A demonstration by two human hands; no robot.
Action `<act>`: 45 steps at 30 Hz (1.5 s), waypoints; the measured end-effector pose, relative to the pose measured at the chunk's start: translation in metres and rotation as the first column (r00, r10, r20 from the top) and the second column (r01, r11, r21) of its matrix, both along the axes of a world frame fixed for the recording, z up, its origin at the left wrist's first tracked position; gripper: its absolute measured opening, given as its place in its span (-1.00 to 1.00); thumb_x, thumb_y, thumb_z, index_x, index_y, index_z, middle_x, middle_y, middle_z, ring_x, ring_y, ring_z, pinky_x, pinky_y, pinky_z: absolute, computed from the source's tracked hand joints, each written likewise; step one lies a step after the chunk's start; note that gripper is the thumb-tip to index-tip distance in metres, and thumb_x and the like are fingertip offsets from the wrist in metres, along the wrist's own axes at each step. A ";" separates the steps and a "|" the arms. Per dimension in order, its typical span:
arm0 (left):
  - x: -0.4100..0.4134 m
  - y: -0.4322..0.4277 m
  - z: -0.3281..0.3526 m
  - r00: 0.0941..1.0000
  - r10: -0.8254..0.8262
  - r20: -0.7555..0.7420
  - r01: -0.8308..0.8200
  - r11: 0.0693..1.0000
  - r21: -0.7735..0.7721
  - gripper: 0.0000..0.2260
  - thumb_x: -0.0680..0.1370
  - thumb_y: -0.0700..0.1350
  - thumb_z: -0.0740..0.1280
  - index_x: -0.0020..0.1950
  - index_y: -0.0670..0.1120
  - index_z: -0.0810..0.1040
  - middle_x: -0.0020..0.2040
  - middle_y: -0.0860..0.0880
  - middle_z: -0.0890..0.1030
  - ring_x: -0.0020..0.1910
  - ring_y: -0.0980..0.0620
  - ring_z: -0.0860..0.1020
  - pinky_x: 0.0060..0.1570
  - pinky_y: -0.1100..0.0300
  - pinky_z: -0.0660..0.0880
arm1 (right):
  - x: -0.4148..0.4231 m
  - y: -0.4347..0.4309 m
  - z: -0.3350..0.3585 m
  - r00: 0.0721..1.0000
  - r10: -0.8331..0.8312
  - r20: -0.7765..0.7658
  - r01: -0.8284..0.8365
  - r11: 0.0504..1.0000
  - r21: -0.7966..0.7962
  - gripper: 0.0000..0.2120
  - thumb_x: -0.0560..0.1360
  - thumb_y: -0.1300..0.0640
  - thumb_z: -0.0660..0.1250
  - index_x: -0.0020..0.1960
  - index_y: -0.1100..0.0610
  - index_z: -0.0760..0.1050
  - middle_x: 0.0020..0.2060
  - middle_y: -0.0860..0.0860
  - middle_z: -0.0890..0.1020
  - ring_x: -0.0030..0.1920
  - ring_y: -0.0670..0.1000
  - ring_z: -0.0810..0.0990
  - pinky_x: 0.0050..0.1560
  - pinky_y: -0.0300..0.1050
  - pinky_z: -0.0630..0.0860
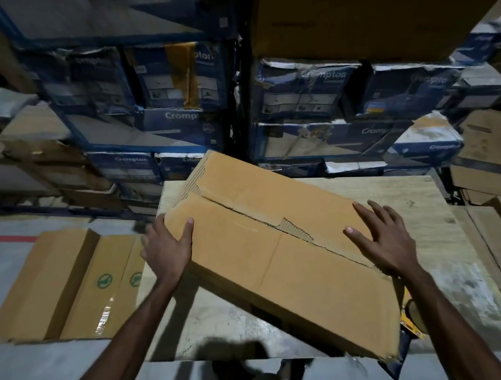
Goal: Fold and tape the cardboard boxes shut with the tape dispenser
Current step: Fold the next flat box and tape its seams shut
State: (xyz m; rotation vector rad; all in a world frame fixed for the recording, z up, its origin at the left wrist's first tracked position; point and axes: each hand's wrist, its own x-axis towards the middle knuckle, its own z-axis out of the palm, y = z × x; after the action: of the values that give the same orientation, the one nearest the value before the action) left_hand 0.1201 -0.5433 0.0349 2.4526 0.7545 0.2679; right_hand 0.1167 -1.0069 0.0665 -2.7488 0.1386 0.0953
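A brown cardboard box lies tilted on a light wooden table, its two top flaps folded down and meeting at a ragged, torn seam with no tape on it. My left hand grips the box's near-left edge, thumb on top. My right hand rests flat on the top flaps at the right, fingers spread. A yellow and orange tape dispenser peeks out on the table behind the box's right corner, mostly hidden.
A flattened cardboard box with green logos lies on the grey floor at the left. Stacks of blue printed cartons fill the shelves behind the table. More brown cartons pile up at the right.
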 end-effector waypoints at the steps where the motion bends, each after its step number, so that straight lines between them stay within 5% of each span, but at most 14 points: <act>1: -0.015 -0.005 0.000 1.000 0.032 -0.002 -0.032 0.999 -0.009 -0.33 0.57 0.35 0.30 0.49 -0.09 0.35 0.41 -0.21 0.45 0.38 -0.26 0.39 0.33 -0.28 0.34 | 0.001 -0.003 0.001 1.000 0.030 -0.001 -0.030 0.999 -0.010 -0.27 0.47 -0.59 0.02 0.59 -0.44 0.00 0.64 -0.22 0.07 0.63 0.03 0.01 0.37 0.46 0.28; 7: -0.067 -0.018 0.000 0.996 0.079 -0.045 -0.076 0.995 0.064 -0.35 0.59 0.29 0.31 0.53 -0.08 0.30 0.44 -0.24 0.41 0.42 -0.28 0.34 0.31 -0.36 0.28 | 0.004 -0.017 0.000 0.990 0.139 -0.025 -0.141 0.988 -0.059 -0.26 0.45 -0.61 0.00 0.58 -0.48 -0.06 0.65 -0.24 0.00 0.64 -0.01 -0.04 0.40 0.45 0.26; 11: -0.050 -0.011 0.011 0.983 -0.184 -0.019 0.185 0.964 0.190 -0.37 0.61 0.31 0.25 0.57 -0.01 0.26 0.60 -0.13 0.23 0.56 -0.23 0.18 0.35 -0.40 0.20 | -0.002 -0.013 0.000 0.992 0.128 -0.016 -0.129 0.988 -0.082 -0.22 0.46 -0.63 -0.12 0.61 -0.39 -0.04 0.67 -0.16 -0.04 0.66 0.04 -0.09 0.57 0.42 -0.01; 19: 0.014 -0.014 0.026 0.786 -0.556 -0.270 0.618 0.722 0.311 -0.34 0.62 0.46 -0.03 0.65 0.18 0.14 0.70 -0.03 0.05 0.65 -0.17 0.04 0.50 -0.39 0.06 | -0.062 0.017 -0.009 0.998 0.067 0.005 -0.065 0.985 -0.163 -0.31 0.57 -0.51 -0.21 0.65 -0.31 -0.06 0.67 -0.14 -0.11 0.67 0.03 -0.14 0.61 0.29 -0.09; 24: 0.013 -0.054 0.023 0.599 -0.747 -0.289 0.801 0.548 0.241 -0.29 0.62 0.47 -0.07 0.69 0.16 0.05 0.71 0.00 -0.04 0.68 -0.07 -0.02 0.59 -0.21 -0.02 | -0.093 -0.012 -0.013 0.993 -0.027 0.111 0.019 0.997 0.075 -0.42 0.64 -0.40 -0.01 0.62 -0.31 0.11 0.67 -0.18 0.01 0.66 -0.07 -0.08 0.57 0.13 0.06; 26: 0.002 -0.082 0.021 0.509 -0.829 -0.231 0.859 0.472 0.196 -0.31 0.64 0.44 -0.02 0.70 0.14 0.06 0.70 0.04 -0.06 0.68 -0.01 -0.06 0.61 -0.08 0.01 | -0.110 -0.021 -0.020 0.921 -0.294 0.254 0.202 0.921 0.333 -0.50 0.67 -0.28 0.14 0.58 -0.22 0.26 0.63 -0.14 0.21 0.61 -0.07 0.15 0.48 0.02 0.19; 28: -0.013 -0.114 0.016 0.417 -0.891 -0.180 0.905 0.389 0.173 -0.36 0.67 0.39 0.02 0.69 0.13 0.10 0.70 0.08 -0.05 0.67 0.06 -0.08 0.64 0.00 -0.03 | -0.129 -0.035 -0.042 0.738 -0.627 0.251 0.437 0.727 0.530 -0.52 0.68 -0.18 0.25 0.55 -0.09 0.33 0.53 -0.04 0.39 0.50 0.01 0.36 0.37 0.03 0.36; 30: -0.028 -0.148 0.013 0.310 -0.936 -0.168 0.943 0.280 0.179 -0.40 0.69 0.36 0.01 0.68 0.16 0.11 0.69 0.10 -0.06 0.67 0.09 -0.12 0.65 0.02 -0.08 | -0.151 -0.048 -0.075 0.488 -0.871 0.047 0.676 0.412 0.612 -0.44 0.63 -0.12 0.36 0.54 0.03 0.31 0.45 0.08 0.47 0.42 0.16 0.47 0.31 0.11 0.45; 33: -0.039 -0.195 0.010 0.206 -0.963 -0.174 0.966 0.172 0.192 -0.42 0.69 0.37 -0.02 0.68 0.21 0.05 0.69 0.12 -0.09 0.67 0.10 -0.16 0.61 0.12 -0.23 | -0.188 -0.055 -0.121 0.201 -0.943 -0.264 0.857 0.039 0.514 -0.32 0.52 -0.08 0.50 0.49 0.14 0.31 0.34 0.22 0.55 0.31 0.28 0.54 0.26 0.21 0.48; 35: -0.038 -0.217 0.010 0.194 -0.962 -0.192 0.965 0.152 0.212 -0.41 0.69 0.38 -0.04 0.69 0.20 0.04 0.69 0.11 -0.11 0.67 0.08 -0.17 0.61 0.10 -0.26 | -0.201 -0.052 -0.141 0.225 -0.886 -0.405 0.882 0.010 0.470 -0.29 0.48 -0.09 0.54 0.47 0.11 0.28 0.30 0.24 0.56 0.27 0.29 0.54 0.24 0.21 0.50; 38: -0.034 -0.238 0.007 0.172 -0.966 -0.192 0.975 0.140 0.170 -0.39 0.69 0.38 -0.02 0.69 0.18 0.04 0.70 0.10 -0.12 0.67 0.06 -0.19 0.63 0.07 -0.20 | -0.200 -0.044 -0.155 0.390 -0.767 -0.510 0.861 0.107 0.497 -0.33 0.52 -0.07 0.51 0.45 0.07 0.23 0.34 0.24 0.52 0.25 0.30 0.53 0.25 0.24 0.51; 41: -0.032 -0.243 0.003 0.178 -0.969 -0.173 0.975 0.150 0.162 -0.40 0.69 0.37 -0.01 0.69 0.17 0.07 0.70 0.11 -0.11 0.67 0.07 -0.17 0.63 0.07 -0.17 | -0.190 -0.041 -0.164 0.406 -0.749 -0.524 0.857 0.113 0.503 -0.38 0.58 0.08 0.44 0.51 0.16 0.20 0.41 0.26 0.46 0.33 0.32 0.48 0.20 0.12 0.44; 45: -0.032 -0.242 0.001 0.181 -0.971 -0.157 0.972 0.153 0.178 -0.42 0.70 0.36 -0.01 0.69 0.17 0.10 0.70 0.11 -0.09 0.68 0.07 -0.16 0.60 0.09 -0.18 | -0.175 -0.045 -0.159 0.463 -0.734 -0.497 0.784 0.077 0.616 -0.60 0.53 0.36 0.37 0.31 0.20 0.36 0.17 0.18 0.58 0.17 0.26 0.57 0.05 0.13 0.53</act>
State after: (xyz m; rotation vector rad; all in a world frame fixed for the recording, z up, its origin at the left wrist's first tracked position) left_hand 0.0880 -0.7851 0.0363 2.5838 -1.0896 -0.2002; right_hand -0.0585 -1.0522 -0.0925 -1.4142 1.2431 -0.0589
